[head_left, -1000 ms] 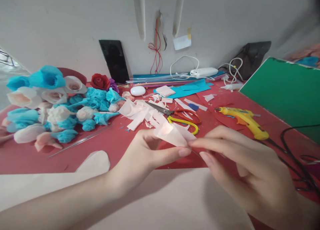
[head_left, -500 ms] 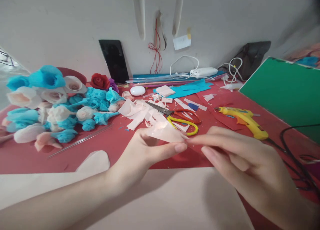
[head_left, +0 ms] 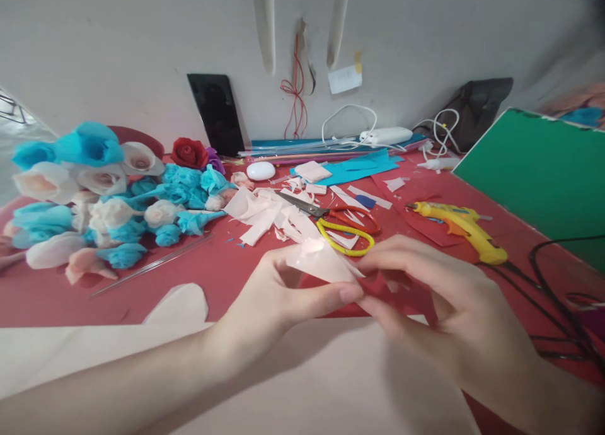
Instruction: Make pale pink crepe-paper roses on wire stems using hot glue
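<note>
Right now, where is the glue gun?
In the head view, the yellow glue gun lies at right on the red table, beyond the right hand, near the green board.

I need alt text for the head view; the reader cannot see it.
The left hand holds a pale pink paper over a red table, with the right hand at its tapered end. Behind, scissors lie among scraps, with blue and pale flowers piled at left and a glue gun at right.
</note>
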`<action>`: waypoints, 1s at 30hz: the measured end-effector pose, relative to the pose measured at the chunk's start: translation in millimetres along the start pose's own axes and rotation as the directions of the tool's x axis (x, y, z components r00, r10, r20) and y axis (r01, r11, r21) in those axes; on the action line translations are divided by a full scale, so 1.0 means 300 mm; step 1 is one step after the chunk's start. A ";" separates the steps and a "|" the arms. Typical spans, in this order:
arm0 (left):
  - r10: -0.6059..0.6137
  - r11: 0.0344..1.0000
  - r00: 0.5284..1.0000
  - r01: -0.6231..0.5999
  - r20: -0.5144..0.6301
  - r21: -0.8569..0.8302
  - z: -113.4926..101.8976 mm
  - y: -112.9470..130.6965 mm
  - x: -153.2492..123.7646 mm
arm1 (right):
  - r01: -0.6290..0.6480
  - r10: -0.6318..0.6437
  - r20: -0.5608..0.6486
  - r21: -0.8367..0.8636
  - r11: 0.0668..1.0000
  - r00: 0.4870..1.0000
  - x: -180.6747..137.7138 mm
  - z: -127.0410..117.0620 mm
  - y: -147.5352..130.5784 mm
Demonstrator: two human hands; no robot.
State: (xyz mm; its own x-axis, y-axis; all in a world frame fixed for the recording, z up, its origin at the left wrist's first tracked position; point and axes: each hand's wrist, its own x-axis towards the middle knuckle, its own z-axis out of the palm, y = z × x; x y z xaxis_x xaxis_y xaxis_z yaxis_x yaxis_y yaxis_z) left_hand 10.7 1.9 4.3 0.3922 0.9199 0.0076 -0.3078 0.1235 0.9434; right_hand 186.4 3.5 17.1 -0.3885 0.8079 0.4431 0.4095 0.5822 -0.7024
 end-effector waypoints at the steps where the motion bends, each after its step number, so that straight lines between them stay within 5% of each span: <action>1: -0.006 1.000 1.000 0.006 -0.002 -0.004 0.002 0.000 -0.001 | 0.005 -0.005 -0.010 -0.002 1.000 1.000 0.000 0.001 -0.001; 12: -0.162 0.986 0.979 0.157 -0.121 -0.050 0.018 0.004 -0.004 | 0.027 -0.027 -0.017 -0.045 0.999 0.999 -0.001 -0.004 0.008; 23: -0.141 0.954 0.984 0.164 -0.109 0.249 0.020 0.057 0.017 | 0.015 -0.009 0.073 -0.081 0.997 0.997 0.023 -0.038 0.028; 30: -0.089 0.839 0.983 0.161 -0.162 0.519 0.003 0.055 0.017 | 0.076 -0.067 0.078 -0.114 0.991 0.995 0.006 -0.030 0.041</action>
State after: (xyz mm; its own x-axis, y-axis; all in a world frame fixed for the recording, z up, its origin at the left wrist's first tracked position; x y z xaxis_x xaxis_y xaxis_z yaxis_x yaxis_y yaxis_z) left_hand 8.4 8.3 20.3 0.2726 0.9533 -0.1298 0.2548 0.0586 0.9652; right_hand 198.2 12.9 14.2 -0.4783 0.7574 0.4444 0.4707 0.6483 -0.5984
